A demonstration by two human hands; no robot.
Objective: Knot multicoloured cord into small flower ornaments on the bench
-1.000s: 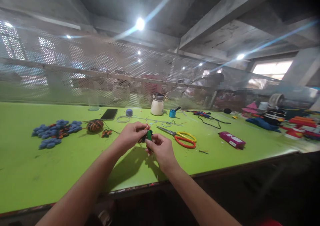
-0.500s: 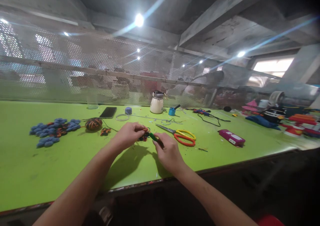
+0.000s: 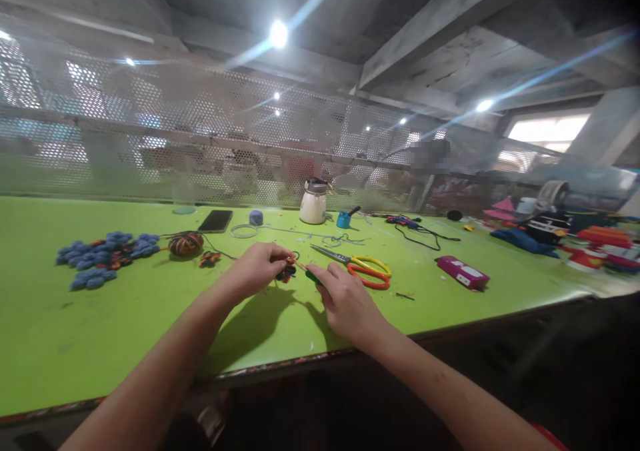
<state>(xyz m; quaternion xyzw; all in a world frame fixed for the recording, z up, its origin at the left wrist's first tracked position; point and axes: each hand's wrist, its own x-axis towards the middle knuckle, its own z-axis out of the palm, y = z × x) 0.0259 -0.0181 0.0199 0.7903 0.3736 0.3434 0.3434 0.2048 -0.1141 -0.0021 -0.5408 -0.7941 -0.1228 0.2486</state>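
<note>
Between thumb and fingers, my left hand (image 3: pixel 257 268) pinches a small dark and orange crochet piece (image 3: pixel 287 272). My right hand (image 3: pixel 347 303) is closed on a green-handled crochet hook (image 3: pixel 313 276), whose tip points left at the piece; an orange strand of yarn seems to run along it. A dark variegated ball of yarn (image 3: pixel 185 245) lies left of my left hand, with a small orange and dark crochet flower (image 3: pixel 209 258) beside it. Scissors (image 3: pixel 367 270) with yellow and orange handles rest just beyond my right hand.
Blue crochet flowers (image 3: pixel 93 278) are piled at the left of the green table (image 3: pixel 40 344). Behind stand a phone (image 3: pixel 215 221), a white jug (image 3: pixel 313 204) and a small blue pot (image 3: pixel 344 220). A purple box (image 3: pixel 463 273) lies right. A perforated screen (image 3: pixel 225 144) edges the back.
My right hand has drawn back to the right with the crochet hook, opening a wider gap from my left hand. My left hand stays almost in place, still pinching the crochet piece.
</note>
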